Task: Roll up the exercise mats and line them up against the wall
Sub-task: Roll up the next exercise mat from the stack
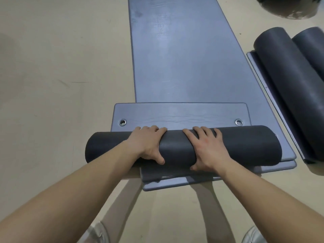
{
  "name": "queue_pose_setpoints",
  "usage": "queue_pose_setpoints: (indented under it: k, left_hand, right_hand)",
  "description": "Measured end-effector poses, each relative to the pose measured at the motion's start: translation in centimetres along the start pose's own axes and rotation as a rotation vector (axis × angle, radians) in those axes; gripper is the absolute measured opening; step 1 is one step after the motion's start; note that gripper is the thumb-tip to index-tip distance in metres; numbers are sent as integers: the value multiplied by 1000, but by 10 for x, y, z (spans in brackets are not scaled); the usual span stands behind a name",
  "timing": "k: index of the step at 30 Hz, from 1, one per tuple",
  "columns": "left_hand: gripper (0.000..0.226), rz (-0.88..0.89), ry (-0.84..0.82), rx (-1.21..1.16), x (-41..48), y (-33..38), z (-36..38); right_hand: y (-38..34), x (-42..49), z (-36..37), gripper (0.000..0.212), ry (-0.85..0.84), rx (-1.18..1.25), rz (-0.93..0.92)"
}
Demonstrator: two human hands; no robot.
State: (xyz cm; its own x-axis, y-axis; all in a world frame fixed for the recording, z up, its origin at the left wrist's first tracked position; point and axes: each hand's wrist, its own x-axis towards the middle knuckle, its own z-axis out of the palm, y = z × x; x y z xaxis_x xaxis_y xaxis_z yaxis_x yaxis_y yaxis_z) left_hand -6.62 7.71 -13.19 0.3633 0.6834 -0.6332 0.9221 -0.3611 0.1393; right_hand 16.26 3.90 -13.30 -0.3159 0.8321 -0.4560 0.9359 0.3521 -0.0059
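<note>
A dark grey rolled mat (245, 146) lies crosswise in front of me. My left hand (149, 144) and my right hand (205, 148) both grip it from above, fingers over the far side, thumbs on the near side. Just beyond the roll shows its short flat end (180, 114) with two metal eyelets. Under it lie flat grey mats (175, 58), one stretching far ahead, others showing as stacked edges near my feet. Two more rolled mats (287, 71) lie side by side at the right.
The floor (61, 76) is pale beige and bare to the left. A flat grey mat edge (273, 102) sits under the right-hand rolls. A dark rounded object (289, 9) is at the top right corner. My shoes show at the bottom.
</note>
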Motion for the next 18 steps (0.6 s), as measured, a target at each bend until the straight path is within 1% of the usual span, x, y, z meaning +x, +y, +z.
queue_pose_setpoints:
  k: [2, 3, 4, 5, 6, 8, 10, 11, 12, 14, 15, 16, 18]
  left_hand:
    - [135, -5, 135, 139, -7, 11, 15]
    - [137, -7, 162, 139, -5, 9, 14]
    - [136, -8, 155, 105, 1, 3, 8]
    - [135, -6, 131, 56, 11, -5, -3]
    - [133, -3, 84, -12, 23, -15, -17]
    - [129, 14, -56, -189, 43, -31, -45]
    - [127, 17, -111, -257, 58, -39, -54]
    - [128, 12, -84, -246, 61, -41, -54]
    - [129, -8, -23, -218, 59, -45, -51]
    - [130, -41, 164, -131, 48, -59, -36]
    - [132, -37, 226, -89, 40, -65, -27]
    - [136, -33, 255, -50, 37, -71, -22]
    - [143, -53, 220, -23, 45, -80, -28]
  right_hand:
    - [11, 22, -20, 134, -91, 53, -20]
    - [16, 33, -31, 136, -142, 75, -27]
    - [19, 40, -36, 137, -172, 89, -27]
    - [20, 46, -38, 138, -161, 94, -11]
    - [18, 48, -37, 138, -117, 86, 23]
    - [6, 43, -26, 140, 38, 14, 85]
    - [-7, 38, -11, 141, 149, -62, 96]
    - [-6, 42, -10, 140, 167, -70, 92]
    - [-1, 51, -13, 139, 162, -65, 84]
    - [12, 73, -27, 138, 109, -50, 45]
    - [17, 86, -37, 138, 71, -38, 24]
    - [22, 97, -47, 138, 27, -24, 6]
    - [28, 116, -64, 139, -73, 34, -17]
